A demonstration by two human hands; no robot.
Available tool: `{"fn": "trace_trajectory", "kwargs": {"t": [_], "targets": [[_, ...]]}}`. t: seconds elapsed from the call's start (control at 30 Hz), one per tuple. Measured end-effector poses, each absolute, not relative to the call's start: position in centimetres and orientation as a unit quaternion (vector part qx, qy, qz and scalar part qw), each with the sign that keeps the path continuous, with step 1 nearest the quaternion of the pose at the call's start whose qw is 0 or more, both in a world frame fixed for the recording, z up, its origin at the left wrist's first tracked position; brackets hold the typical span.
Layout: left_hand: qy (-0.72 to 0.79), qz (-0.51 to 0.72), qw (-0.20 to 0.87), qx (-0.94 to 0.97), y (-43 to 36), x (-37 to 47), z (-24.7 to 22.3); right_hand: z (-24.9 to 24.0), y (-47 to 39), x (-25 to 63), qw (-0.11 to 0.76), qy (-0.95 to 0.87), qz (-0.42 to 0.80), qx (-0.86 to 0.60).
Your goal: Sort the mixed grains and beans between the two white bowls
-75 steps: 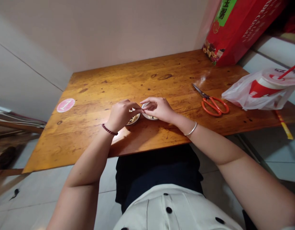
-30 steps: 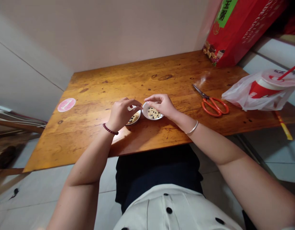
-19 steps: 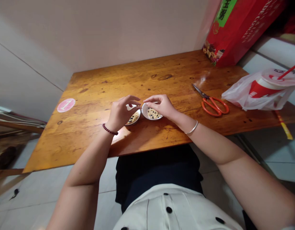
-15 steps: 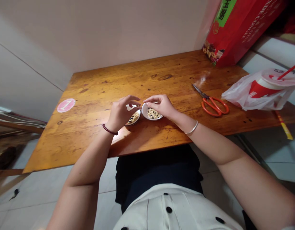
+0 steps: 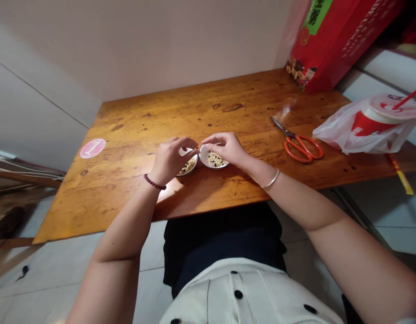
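Two small white bowls stand side by side near the table's front edge. Both the left bowl and the right bowl hold small round pale-yellow and black pieces; beads or beans, I cannot tell. Over the left bowl is my left hand, its thumb and fingers drawn together in a pinch and hiding part of that bowl. My right hand reaches across the right bowl, thumb and index finger pinched at its far left rim. The fingertips of both hands nearly meet between the bowls. Whatever they grip is too small to make out.
Orange-handled scissors lie on the wooden table to the right. Beyond them sits a lidded cup with a red straw in a plastic bag. A red box stands at the back right. A round pink number sticker is at left.
Both hands keep nearly the same pose over the bowls, with only slight finger movement. The bowls, scissors and cup stay where they were.
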State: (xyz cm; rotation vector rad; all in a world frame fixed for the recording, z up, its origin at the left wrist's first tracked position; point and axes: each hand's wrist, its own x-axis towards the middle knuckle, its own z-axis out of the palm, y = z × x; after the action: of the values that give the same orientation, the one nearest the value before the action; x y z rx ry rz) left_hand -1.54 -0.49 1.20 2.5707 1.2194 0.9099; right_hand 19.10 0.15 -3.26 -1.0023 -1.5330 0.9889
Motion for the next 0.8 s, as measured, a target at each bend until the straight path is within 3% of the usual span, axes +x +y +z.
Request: {"fn": "trace_trajectory", "kwargs": {"t": [0.43, 0.63, 0.8], "targets": [[0.401, 0.298, 0.088, 0.862, -0.4, -1.7, 1.1, -3.2, -0.6, 19.0, 0.502, -0.693, 0.319, -0.407], [0.412, 0.256, 0.019, 0.874, -0.6, -1.6, 1.0, -3.1, -1.5, 19.1, 0.480, -0.757, 0.160, -0.413], [0.404, 0.219, 0.005, 0.888, -0.7, -1.5, 1.0, -3.4, -1.7, 19.2, 0.469, -0.785, 0.112, -0.390]]}}
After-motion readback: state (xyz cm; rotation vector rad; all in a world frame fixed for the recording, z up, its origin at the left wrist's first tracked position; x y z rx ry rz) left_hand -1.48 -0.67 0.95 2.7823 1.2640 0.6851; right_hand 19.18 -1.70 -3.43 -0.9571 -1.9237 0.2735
